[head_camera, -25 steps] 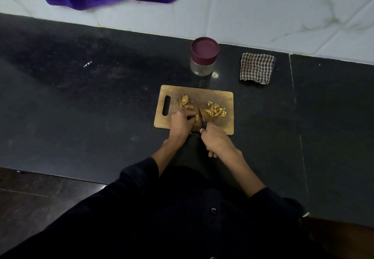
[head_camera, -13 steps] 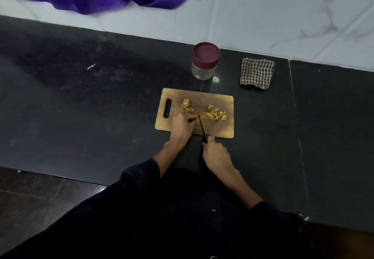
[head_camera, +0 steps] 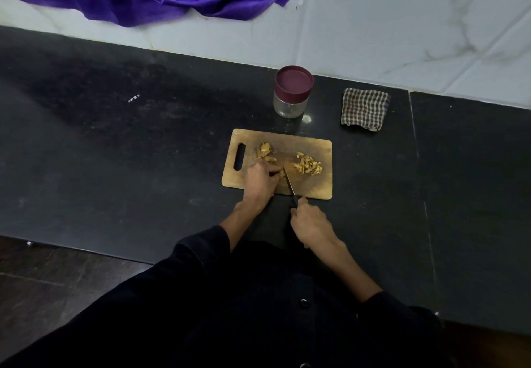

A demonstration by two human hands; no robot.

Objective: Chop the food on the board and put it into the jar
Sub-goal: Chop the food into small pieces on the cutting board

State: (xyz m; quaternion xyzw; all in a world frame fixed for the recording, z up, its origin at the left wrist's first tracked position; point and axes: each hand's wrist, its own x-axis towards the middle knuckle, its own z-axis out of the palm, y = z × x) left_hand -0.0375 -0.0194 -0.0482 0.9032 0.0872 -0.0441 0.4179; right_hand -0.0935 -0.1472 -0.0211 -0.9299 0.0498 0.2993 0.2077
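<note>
Chopped tan food pieces [head_camera: 308, 165] lying on rectangular wooden board [head_camera: 316, 186], beyond right hand [head_camera: 311, 222] gripping thin-bladed knife [head_camera: 288, 182]; left hand [head_camera: 260, 179] pressing uncut pieces [head_camera: 265, 150]; maroon-lidded glass jar [head_camera: 292, 91] standing farther off.

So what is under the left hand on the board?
Food pieces show just past the left hand, beside the knife. What lies beneath the hand on the board is covered.
</note>
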